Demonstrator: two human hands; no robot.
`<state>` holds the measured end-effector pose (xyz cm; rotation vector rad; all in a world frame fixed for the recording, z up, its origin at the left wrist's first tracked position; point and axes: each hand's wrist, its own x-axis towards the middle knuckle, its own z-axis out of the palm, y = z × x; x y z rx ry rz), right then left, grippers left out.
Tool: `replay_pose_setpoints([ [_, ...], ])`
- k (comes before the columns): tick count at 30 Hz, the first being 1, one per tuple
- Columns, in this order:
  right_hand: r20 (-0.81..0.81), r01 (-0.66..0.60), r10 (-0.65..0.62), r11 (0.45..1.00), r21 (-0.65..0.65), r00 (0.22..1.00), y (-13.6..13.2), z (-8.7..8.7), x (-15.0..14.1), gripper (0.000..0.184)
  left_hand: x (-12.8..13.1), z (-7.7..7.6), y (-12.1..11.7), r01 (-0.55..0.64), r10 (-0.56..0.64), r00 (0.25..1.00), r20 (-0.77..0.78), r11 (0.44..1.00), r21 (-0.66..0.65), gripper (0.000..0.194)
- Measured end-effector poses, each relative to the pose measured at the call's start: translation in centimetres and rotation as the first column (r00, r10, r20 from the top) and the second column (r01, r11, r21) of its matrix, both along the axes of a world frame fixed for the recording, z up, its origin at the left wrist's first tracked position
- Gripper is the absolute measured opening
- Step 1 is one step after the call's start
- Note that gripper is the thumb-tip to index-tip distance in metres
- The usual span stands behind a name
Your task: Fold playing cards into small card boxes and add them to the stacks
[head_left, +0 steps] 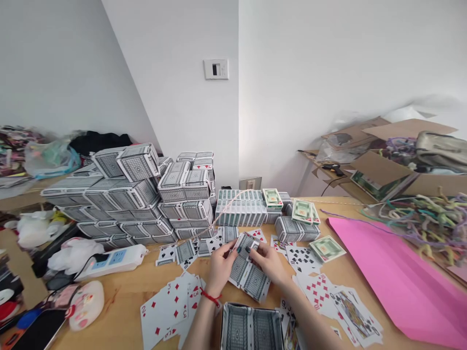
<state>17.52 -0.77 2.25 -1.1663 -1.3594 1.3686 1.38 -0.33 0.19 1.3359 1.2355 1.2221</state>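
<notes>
Nearest the camera sits an open-topped box made of playing cards (235, 325), between the two forearms. Just beyond it, the left hand (219, 267) and right hand (272, 265) both grip a card-backed panel (239, 270), thumbs pressing at its far end, the panel tilted above the table (124, 296). Uneven thumb pressure could bend the panel or part its seams; whether these are glued cannot be told. A dropped elbow might knock the box or scatter the jack-and-queen pile (353, 311) by the right forearm, or the diamond cards (164, 308) left of the other. On the far left, a jolt could topple the loose-looking upper blocks of the card-block stack (138, 163). Bare wood opens on the left, between those diamonds and the power strip (116, 262); on the right, cards crowd up to the pink sheet (397, 282). No near table edge shows.
</notes>
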Motion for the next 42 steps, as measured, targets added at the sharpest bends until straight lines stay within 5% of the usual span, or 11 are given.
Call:
replay_pose_setpoints([
  [6, -0.119, -0.049, 0.034, 0.991, -0.125, 0.992, 0.1, -0.4, 0.6, 0.020, 0.3, 0.3, 0.0, 0.002, -0.001, 0.999, 0.040, 1.000, -0.016, 0.030],
  [14, -0.495, 0.038, -0.160, 0.968, -0.247, 0.854, 0.8, -1.8, 1.4, 0.032, -0.1, 1.8, -0.7, 0.154, -0.066, 0.862, 0.503, 0.978, -0.137, 0.055],
  [17, -0.558, 0.062, -0.172, 0.976, -0.210, 0.812, 0.7, -1.3, 1.3, 0.040, 0.3, 1.3, -0.7, 0.207, -0.109, 0.893, 0.436, 0.961, -0.185, 0.055],
  [22, -0.527, 0.046, -0.119, 0.988, -0.150, 0.841, 0.5, -0.8, 1.1, 0.045, 0.9, 0.0, -0.4, -0.001, 0.018, 0.993, 0.118, 0.989, -0.146, 0.036],
  [26, -0.459, 0.098, -0.160, 0.983, -0.157, 0.874, 0.4, -1.4, 1.1, 0.058, 0.8, 0.1, -0.5, -0.039, 0.044, 0.998, 0.040, 0.993, -0.111, 0.033],
  [33, -0.501, 0.010, -0.075, 0.991, -0.131, 0.862, 0.3, -1.4, 1.2, 0.061, 0.6, -0.2, -0.5, -0.020, 0.021, 1.000, 0.014, 0.994, -0.107, 0.030],
  [42, -0.531, 0.134, -0.237, 0.965, -0.225, 0.814, 1.0, -2.2, 0.8, 0.041, 0.8, 0.6, -0.5, -0.035, 0.092, 0.963, 0.255, 0.975, -0.219, 0.049],
])
